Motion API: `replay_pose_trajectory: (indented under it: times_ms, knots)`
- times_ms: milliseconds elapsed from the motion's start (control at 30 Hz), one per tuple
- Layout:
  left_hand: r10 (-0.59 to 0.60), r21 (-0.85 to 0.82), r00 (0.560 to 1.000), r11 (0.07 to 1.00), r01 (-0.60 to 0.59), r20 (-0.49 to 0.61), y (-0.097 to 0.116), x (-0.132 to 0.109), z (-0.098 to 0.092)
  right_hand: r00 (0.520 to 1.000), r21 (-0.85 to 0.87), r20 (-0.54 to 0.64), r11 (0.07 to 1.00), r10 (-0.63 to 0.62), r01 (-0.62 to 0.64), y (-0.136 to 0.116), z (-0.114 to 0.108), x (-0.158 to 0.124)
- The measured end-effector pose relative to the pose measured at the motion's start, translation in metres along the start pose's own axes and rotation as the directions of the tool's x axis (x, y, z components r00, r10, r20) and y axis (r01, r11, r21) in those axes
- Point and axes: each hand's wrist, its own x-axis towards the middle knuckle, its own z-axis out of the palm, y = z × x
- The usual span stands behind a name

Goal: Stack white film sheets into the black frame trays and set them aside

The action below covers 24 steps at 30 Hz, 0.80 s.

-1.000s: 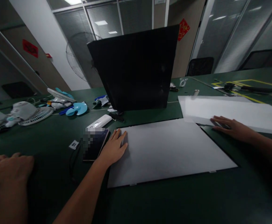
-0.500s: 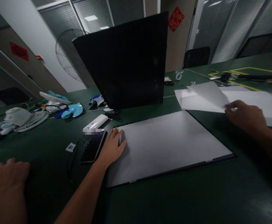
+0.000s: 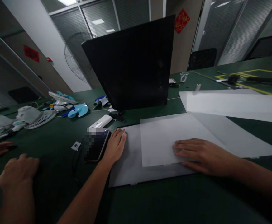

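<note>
"White, thin rectangular sheet (image 3: 159, 133): had it moved?"

"Yes, onto the flat grey, black-edged panel (image 3: 126, 169), covering it only partly. Left hand (image 3: 114, 147) on panel, right hand (image 3: 203, 156) on sheet: fingers extended, both gripped nothing."

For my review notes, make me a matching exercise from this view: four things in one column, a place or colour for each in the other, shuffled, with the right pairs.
Things
1. Left hand
2. Right hand
3. Fan blade
4. Clear cup

Places or colours
A. Light blue
B. Palm down over the white sheet
C. Just right of the large black panel
D. At the grey-white panel's left edge

Pairs: 1-D, 2-B, 3-A, 4-C
</note>
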Motion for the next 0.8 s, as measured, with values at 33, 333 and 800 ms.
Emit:
replay_pose_trajectory:
  times_ms: [33, 333, 800]
  knots:
    - [-0.005, -0.011, 1.000, 1.000, 0.005, 0.000, -0.001, 0.000, 0.000, 1.000, 0.034, 0.012, 0.999, -0.025, 0.025, -0.012, 0.001, 0.004]
    - [-0.041, 0.119, 0.991, 0.993, 0.026, 0.127, 0.000, 0.002, -0.003, 0.981, 0.102, -0.058, 0.978, 0.186, -0.179, 0.004, -0.008, -0.001]
    - [0.011, 0.018, 0.997, 1.000, -0.012, 0.071, -0.013, 0.003, 0.003, 0.675, -0.044, -0.255, 0.689, 0.692, -0.724, 0.134, -0.017, -0.049]
